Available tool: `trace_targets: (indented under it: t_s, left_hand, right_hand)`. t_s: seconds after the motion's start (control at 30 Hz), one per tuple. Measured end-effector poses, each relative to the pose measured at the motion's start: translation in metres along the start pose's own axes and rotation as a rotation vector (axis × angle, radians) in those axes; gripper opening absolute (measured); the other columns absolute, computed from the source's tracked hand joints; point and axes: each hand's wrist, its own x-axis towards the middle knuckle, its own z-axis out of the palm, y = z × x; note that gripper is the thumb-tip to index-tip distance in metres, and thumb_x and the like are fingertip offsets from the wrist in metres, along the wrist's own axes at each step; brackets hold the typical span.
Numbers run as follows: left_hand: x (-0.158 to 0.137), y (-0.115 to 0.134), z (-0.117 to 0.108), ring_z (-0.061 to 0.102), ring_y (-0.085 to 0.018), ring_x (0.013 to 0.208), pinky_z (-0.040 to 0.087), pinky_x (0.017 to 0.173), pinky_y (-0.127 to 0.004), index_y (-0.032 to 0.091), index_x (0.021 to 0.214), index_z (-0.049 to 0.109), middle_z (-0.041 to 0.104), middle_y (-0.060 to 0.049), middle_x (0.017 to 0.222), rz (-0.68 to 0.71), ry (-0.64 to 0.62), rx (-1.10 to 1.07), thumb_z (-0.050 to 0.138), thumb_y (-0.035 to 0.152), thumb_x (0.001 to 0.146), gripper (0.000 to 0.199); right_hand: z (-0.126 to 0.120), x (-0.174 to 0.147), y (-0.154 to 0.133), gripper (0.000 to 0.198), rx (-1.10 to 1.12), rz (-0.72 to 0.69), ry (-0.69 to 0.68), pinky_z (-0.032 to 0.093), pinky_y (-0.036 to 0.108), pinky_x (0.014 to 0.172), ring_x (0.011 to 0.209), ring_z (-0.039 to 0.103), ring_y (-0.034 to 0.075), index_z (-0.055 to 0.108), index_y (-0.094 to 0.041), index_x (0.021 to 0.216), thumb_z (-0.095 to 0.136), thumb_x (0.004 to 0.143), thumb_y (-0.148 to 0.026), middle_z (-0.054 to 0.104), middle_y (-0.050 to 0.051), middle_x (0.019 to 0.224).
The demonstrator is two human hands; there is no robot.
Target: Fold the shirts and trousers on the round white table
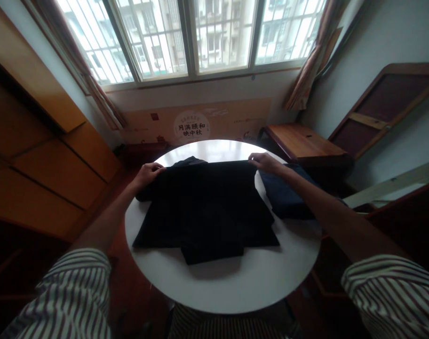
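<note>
A black garment (207,207) lies spread on the round white table (221,292), with a narrow flap sticking out at its near edge. My left hand (149,174) pinches its far left corner, fingers closed on the cloth. At the far right corner my right hand (266,162) grips the same edge between thumb and fingers. The far edge is drawn straight between both hands and looks slightly raised. Its exact kind cannot be made out in the dark cloth.
A folded dark blue cloth (288,193) lies on the table's right side, under my right forearm. More dark cloth (189,161) shows behind the garment. A wooden desk (302,141) stands beyond at right, wooden cabinets (48,174) at left.
</note>
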Motion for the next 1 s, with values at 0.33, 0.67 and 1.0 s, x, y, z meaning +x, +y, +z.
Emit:
trace_targets:
  t_s: [0.33, 0.67, 1.0]
  left_hand:
    - [-0.099, -0.005, -0.001, 0.068, -0.024, 0.074, 0.049, 0.072, -0.03, 0.022, 0.083, 0.071, 0.072, -0.009, 0.08, 0.128, 0.05, 0.475, 0.055, 0.041, 0.09, 0.027]
    - [-0.158, -0.012, 0.019, 0.067, -0.027, 0.085, 0.049, 0.076, -0.033, 0.019, 0.096, 0.073, 0.071, -0.013, 0.093, 0.023, -0.048, 0.555, 0.066, 0.059, 0.081, 0.043]
    - [-0.134, -0.008, 0.012, 0.068, -0.025, 0.081, 0.048, 0.075, -0.032, 0.021, 0.074, 0.067, 0.072, -0.008, 0.082, -0.063, -0.011, 0.303, 0.066, 0.038, 0.082, 0.019]
  right_hand:
    - [0.103, -0.087, -0.091, 0.042, -0.11, -0.565, -0.195, 0.05, 0.04, 0.088, 0.093, 0.063, 0.025, 0.068, -0.016, 0.104, 0.068, 0.085, -0.054, 0.067, 0.01, 0.1]
    - [0.143, -0.137, -0.095, 0.046, -0.473, -0.816, -0.125, 0.05, 0.036, 0.075, 0.087, 0.06, 0.024, 0.052, -0.008, 0.135, 0.05, 0.089, -0.005, 0.065, 0.014, 0.104]
    - [0.139, -0.139, -0.115, 0.038, -0.549, -0.785, -0.039, 0.049, 0.032, 0.062, 0.082, 0.06, 0.023, 0.058, -0.007, 0.127, 0.044, 0.091, -0.002, 0.066, 0.014, 0.099]
